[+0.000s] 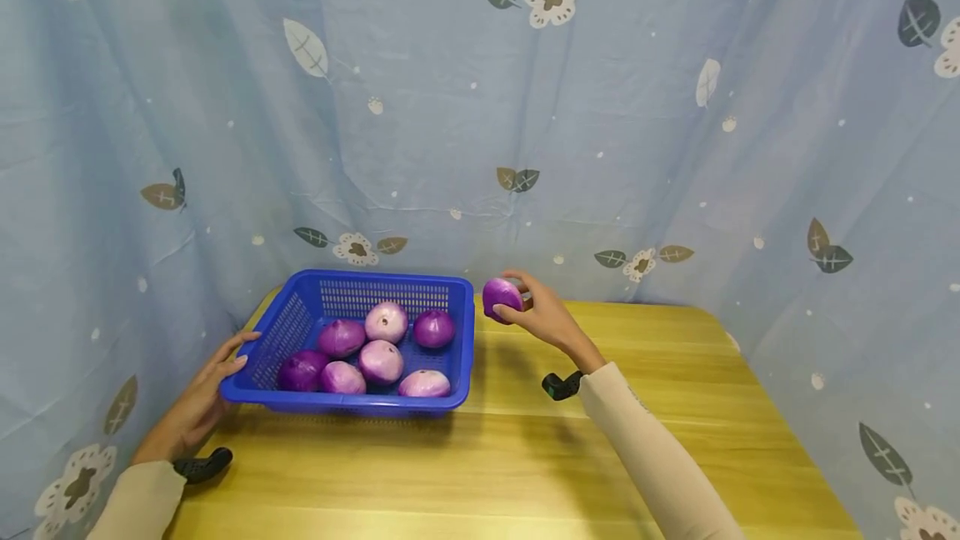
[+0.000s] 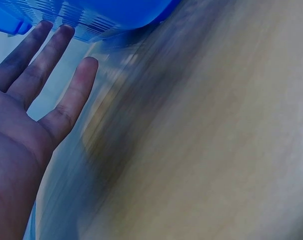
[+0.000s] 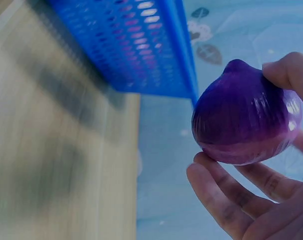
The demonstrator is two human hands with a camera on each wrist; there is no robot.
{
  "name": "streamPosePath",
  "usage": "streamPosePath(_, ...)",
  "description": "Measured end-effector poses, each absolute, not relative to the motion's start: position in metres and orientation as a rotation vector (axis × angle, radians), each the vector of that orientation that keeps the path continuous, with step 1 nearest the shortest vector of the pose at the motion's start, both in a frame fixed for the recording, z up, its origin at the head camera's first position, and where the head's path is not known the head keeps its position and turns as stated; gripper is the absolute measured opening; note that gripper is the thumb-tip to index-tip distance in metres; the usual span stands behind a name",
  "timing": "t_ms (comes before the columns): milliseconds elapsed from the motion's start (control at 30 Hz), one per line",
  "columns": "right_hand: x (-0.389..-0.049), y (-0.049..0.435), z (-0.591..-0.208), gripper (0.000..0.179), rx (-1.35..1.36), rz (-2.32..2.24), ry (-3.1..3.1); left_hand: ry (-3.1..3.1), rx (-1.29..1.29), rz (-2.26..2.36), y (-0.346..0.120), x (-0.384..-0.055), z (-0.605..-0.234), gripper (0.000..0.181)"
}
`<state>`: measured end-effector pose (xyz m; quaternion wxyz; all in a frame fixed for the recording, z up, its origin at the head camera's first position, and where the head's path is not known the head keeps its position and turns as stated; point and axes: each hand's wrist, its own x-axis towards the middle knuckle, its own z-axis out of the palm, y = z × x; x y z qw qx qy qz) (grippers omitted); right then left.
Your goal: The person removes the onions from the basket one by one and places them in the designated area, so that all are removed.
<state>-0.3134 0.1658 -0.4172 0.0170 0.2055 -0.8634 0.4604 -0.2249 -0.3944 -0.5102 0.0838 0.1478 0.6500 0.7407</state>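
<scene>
My right hand holds a purple onion up in the air, just right of a blue plastic basket. In the right wrist view the thumb lies on top of the onion near its pointed tip, with the fingers beneath and behind it. At the basket's left side is my left hand, its fingertips at the rim. The left wrist view shows its fingers spread and fairly straight, the tips against the slotted basket wall. Several purple and pale pink onions lie inside the basket.
The basket stands on a yellowish wood-grain table, toward its back left. A light blue curtain with leaves and flowers hangs behind the table and along both sides. Each wrist carries a black strapped device.
</scene>
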Motion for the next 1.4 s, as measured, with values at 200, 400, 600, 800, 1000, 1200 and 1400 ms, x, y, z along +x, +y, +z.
streamPosePath(200, -0.317, 0.171, -0.432, 0.050, 0.609, 1.480, -2.689, 1.979, 0.440, 2.173, -0.396, -0.223, -0.510, 0.047)
streamPosePath(400, -0.324, 0.173, -0.447, 0.052, 0.552, 1.657, -2.639, 2.065, 0.410, 2.128, -0.395, -0.222, -0.510, 0.047)
streamPosePath(600, -0.326, 0.175, -0.456, 0.085, 0.583, 1.589, -2.682, 2.081, 0.428, 2.122, -0.396, -0.222, -0.511, 0.046)
streamPosePath(800, -0.329, 0.174, -0.462, 0.083, 0.484, 1.443, -2.695, 2.073, 0.373, 2.132, -0.395, -0.224, -0.509, 0.046)
streamPosePath(1000, -0.332, 0.177, -0.472, 0.083, 0.359, 1.343, -2.728, 2.105, 0.341, 2.102, -0.394, -0.224, -0.508, 0.046)
streamPosePath(1200, -0.335, 0.184, -0.484, 0.083, 0.256, 1.345, -2.767, 2.111, 0.322, 2.092, -0.395, -0.225, -0.509, 0.047)
streamPosePath(1400, -0.340, 0.191, -0.497, 0.080, 0.186, 1.334, -2.797, 2.158, 0.315, 2.062, -0.394, -0.225, -0.509, 0.047)
